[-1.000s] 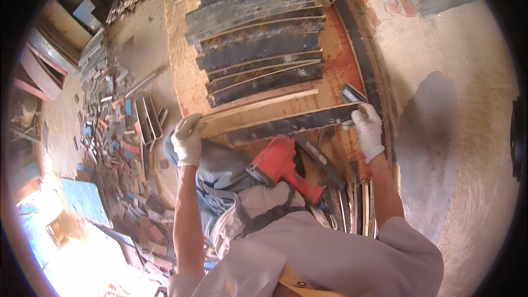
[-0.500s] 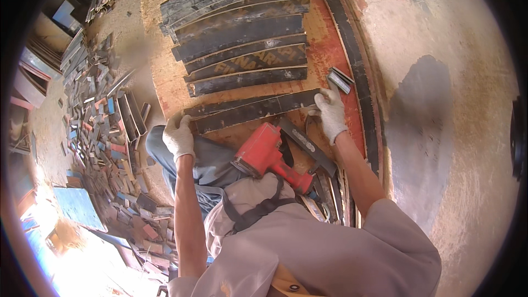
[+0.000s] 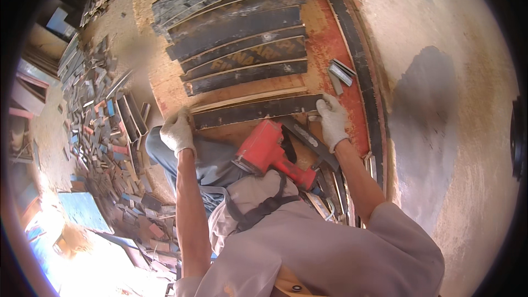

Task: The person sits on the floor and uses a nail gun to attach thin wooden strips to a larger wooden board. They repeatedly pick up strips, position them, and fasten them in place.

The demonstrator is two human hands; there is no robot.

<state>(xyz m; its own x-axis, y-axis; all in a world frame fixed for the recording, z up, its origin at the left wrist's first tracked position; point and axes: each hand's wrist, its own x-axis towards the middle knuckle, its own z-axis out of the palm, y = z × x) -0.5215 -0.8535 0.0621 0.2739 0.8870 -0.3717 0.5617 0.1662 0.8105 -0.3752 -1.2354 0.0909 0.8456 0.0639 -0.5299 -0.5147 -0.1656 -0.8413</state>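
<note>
A long black-faced plywood strip (image 3: 256, 111) spans between my two gloved hands. My left hand (image 3: 177, 132) is closed around its left end, and my right hand (image 3: 332, 120) grips the right end with fingers bent. Directly behind it runs a second strip (image 3: 247, 98), its pale cut edge showing, left end at my left hand. A red nail gun (image 3: 268, 151) lies just nearer than the strips, by my lap, with its handle toward the right. Beyond the held strips, several black plywood strips (image 3: 247, 73) lie in rows on the board.
Metallic nail strips (image 3: 341, 72) lie on the reddish work board (image 3: 324, 38), right of the rows. Dark bars and tools (image 3: 330, 187) lie beside my right forearm. Wood offcuts (image 3: 104, 148) cover the floor at left. A concrete surface (image 3: 467, 132) stretches along the right.
The two strips have come nearly parallel, and the rear one now shows its pale edge instead of its black face. My right hand has come slightly nearer. The nail gun stays put.
</note>
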